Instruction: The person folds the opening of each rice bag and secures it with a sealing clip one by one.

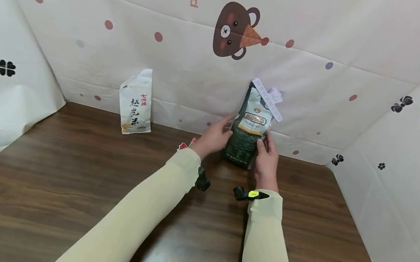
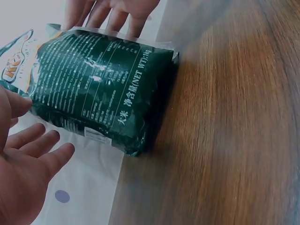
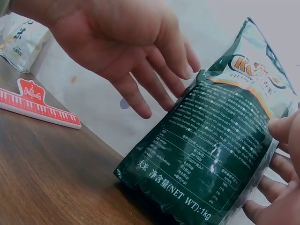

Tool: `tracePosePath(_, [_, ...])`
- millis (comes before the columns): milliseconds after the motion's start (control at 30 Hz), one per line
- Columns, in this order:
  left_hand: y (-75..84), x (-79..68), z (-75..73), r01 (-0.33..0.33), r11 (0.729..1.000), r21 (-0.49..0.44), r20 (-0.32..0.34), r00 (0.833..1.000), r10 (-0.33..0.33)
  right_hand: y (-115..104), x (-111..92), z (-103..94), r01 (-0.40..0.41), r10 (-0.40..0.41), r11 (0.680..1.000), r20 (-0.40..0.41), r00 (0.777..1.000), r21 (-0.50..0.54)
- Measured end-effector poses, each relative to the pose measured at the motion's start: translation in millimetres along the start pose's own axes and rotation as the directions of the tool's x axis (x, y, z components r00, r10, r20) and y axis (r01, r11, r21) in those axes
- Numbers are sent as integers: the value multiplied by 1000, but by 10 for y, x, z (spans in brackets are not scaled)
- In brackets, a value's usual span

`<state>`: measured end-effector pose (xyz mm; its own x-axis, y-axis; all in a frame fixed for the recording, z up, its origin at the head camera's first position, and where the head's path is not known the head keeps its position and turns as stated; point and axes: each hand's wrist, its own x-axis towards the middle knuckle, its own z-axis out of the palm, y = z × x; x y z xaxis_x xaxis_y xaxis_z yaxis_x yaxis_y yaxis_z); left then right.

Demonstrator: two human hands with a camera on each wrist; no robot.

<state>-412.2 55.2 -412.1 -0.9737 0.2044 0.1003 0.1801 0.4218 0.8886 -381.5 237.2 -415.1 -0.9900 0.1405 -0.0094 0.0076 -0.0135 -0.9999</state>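
Note:
A green and silver rice bag point(image 1: 250, 133) stands leaning at the back of the table, its printed text facing me. Across its top sits a white piano-key clip point(image 1: 267, 100), slanting down to the right. My left hand point(image 1: 214, 139) is at the bag's left side, thumb by the edge; in the right wrist view its fingers spread beside the bag. On the other side is my right hand point(image 1: 267, 161), its thumb at the front edge and its extended fingers along the side. The bag's base point(image 2: 154, 103) is at the table.
A white rice bag point(image 1: 136, 102) stands further left against the patterned cloth backdrop point(image 1: 187, 67). Between the bags lies a red piano-key clip point(image 3: 40, 110), mostly hidden by my left arm in the head view. White cloth walls point(image 1: 393, 180) flank the wooden table point(image 1: 78, 192).

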Motion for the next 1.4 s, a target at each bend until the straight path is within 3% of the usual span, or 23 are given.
tracePosePath(200, [-18,-69,-79,-2,1000,15,-14,1000,2,-90,-86,25,-6,6,1000,-10,1000,14])
tracePosePath(333, [-24,-113,-130,0,1000,30,-23,1000,1,-15,-17,0,19,-16,999,-91,996,34])
tracePosePath(533, [-50,-172,-202,-10,1000,15,-31,999,10,-21,-10,-15,108,-84,990,-227,970,92])
tracePosePath(800, [-72,-271,-288,-19,998,55,-48,999,21,-99,-86,47,195,-140,968,-308,941,158])
tracePosePath(1000, [-69,-361,-372,-8,999,44,-45,999,10,-103,-135,135,237,-177,958,-316,932,162])
tracePosePath(1400, [-105,-503,-589,16,1000,7,-54,998,-15,-157,-256,329,311,-280,943,-223,934,121])
